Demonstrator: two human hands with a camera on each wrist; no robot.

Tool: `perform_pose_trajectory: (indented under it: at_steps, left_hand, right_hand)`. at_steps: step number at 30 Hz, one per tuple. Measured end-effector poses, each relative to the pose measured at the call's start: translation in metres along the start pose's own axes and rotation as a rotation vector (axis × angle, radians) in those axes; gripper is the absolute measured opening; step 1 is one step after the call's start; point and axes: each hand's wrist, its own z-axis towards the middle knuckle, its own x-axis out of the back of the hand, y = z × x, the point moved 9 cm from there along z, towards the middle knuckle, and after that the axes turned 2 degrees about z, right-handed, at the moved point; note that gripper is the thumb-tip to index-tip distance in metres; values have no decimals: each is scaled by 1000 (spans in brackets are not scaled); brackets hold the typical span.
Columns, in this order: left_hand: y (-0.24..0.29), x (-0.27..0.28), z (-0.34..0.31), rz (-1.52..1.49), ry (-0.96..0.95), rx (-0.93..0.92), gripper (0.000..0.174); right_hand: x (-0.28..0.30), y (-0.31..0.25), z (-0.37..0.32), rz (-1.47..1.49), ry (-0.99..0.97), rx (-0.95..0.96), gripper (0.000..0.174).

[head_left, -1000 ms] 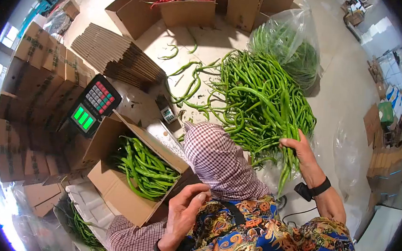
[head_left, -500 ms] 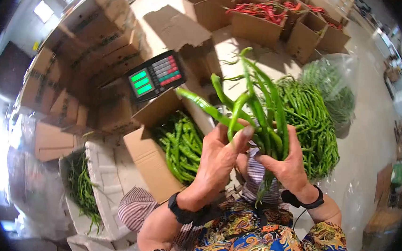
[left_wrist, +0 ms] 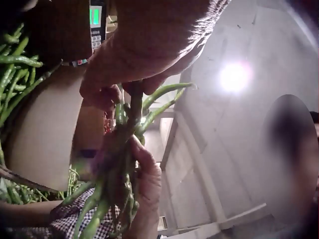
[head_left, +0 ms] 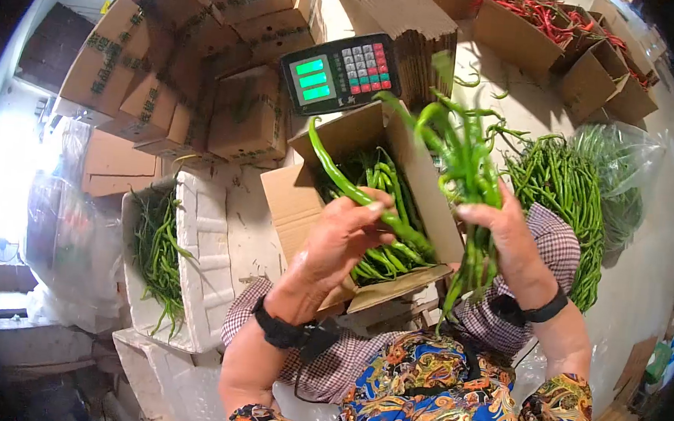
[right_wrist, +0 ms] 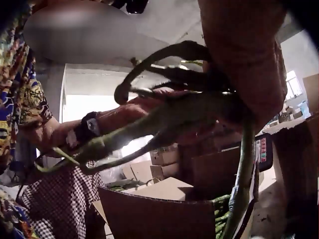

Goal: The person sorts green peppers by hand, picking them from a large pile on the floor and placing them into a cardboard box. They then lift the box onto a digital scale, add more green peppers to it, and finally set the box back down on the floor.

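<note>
In the head view the left hand [head_left: 336, 242] pinches a long green pepper [head_left: 331, 166] above the open carton [head_left: 286, 206], which holds green peppers [head_left: 385, 258]. To its right, the right hand [head_left: 505, 232] grips a bunch of green peppers [head_left: 475, 166] near the carton's right edge; the tips are blurred. The left wrist view shows the left hand [left_wrist: 149, 45] above and the right hand [left_wrist: 148, 184] below, around the bunch [left_wrist: 107, 199]. Close up in the right wrist view, the right hand [right_wrist: 244, 55] holds peppers [right_wrist: 174, 114], partly hiding the left hand.
Behind the carton stands a scale display [head_left: 336, 72] with green digits. A pile of green peppers [head_left: 564, 197] lies right, beside a plastic bag [head_left: 624, 178]. A white foam box [head_left: 203, 247] stands left, stacked cartons [head_left: 134, 76] back left, boxes of red peppers [head_left: 517, 35] back right.
The hands came together around the bunch and now stand apart, the left one with a single pepper over the carton. The head view has swung left, so the carton sits more central.
</note>
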Motion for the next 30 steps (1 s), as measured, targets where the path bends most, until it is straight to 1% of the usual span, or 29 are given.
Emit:
perform_pose_trajectory:
  at_steps: [2, 4, 5, 6, 7, 8, 10, 11, 12, 14, 15, 16, 17, 18, 19, 20, 21, 22, 24, 25, 26, 28, 29, 30]
  left_hand:
    - [7, 22, -5, -105, 44, -66, 27]
    - [21, 29, -12, 16, 20, -97, 39]
    - [22, 31, -15, 17, 27, -92, 39]
    - [14, 31, -19, 106, 18, -11, 44]
    - [5, 32, -22, 194, 7, 73, 49]
    - [-2, 34, -21, 194, 13, 83, 49]
    - [-25, 51, -18, 356, 114, 177, 52]
    - [-28, 56, -18, 331, 143, 173, 51]
    - [-30, 59, -16, 333, 151, 181, 51]
    - [-29, 70, -10, 458, 221, 176, 49]
    - [-36, 77, -5, 456, 226, 182, 49]
    - [-42, 87, 1, 483, 258, 177, 48]
    - [-45, 94, 6, 510, 289, 168, 47]
    - [-41, 96, 10, 511, 287, 170, 47]
    - [-30, 99, 14, 438, 310, 113, 48]
    - [-19, 104, 17, 363, 334, 56, 50]
    - [-18, 107, 18, 405, 318, 98, 49]
    - [-23, 110, 19, 404, 319, 96, 49]
    - [-18, 107, 20, 1211, 400, -48, 48]
    - [-10, 90, 15, 1103, 443, -121, 46]
    - [-3, 76, 14, 1106, 443, -116, 46]
    - [-15, 50, 16, 481, 309, 81, 45]
    - [-13, 37, 13, 469, 358, 138, 42]
    - [-11, 23, 13, 366, 325, 107, 37]
  right_hand:
    - [3, -10, 5, -50, 48, 64, 41]
    - [14, -2, 12, -57, 63, 53, 39]
    - [16, 2, 15, -28, 46, -20, 37]
    - [18, 5, 17, 3, 30, -95, 34]
    - [18, 4, 21, 26, 12, -115, 30]
    - [17, 2, 28, 119, -18, -108, 28]
    - [15, 1, 36, 267, -52, -166, 30]
    - [8, -3, 36, 366, -65, -147, 32]
    - [6, 2, 40, 373, -68, -156, 32]
    - [-3, 10, 47, 334, -160, -140, 37]
    - [-9, 13, 41, 322, -116, -169, 41]
    - [-17, 20, 39, 268, -225, -242, 47]
    - [-23, 24, 37, 291, -251, -262, 49]
    - [-31, 27, 33, 314, -275, -280, 50]
    - [-36, 28, 34, 311, -314, -285, 53]
    - [-37, 27, 33, 293, -311, -307, 51]
    - [-39, 28, 32, 315, -331, -313, 50]
    - [-42, 30, 32, 336, -355, -321, 50]
    - [-38, 42, 39, 296, -361, -320, 51]
    - [-36, 46, 39, 262, -359, -319, 51]
    - [-38, 47, 37, 267, -358, -322, 51]
    - [-47, 44, 32, 123, -381, -286, 53]
    - [-53, 43, 29, 119, -421, -292, 55]
    - [-59, 44, 26, 153, -417, -303, 57]
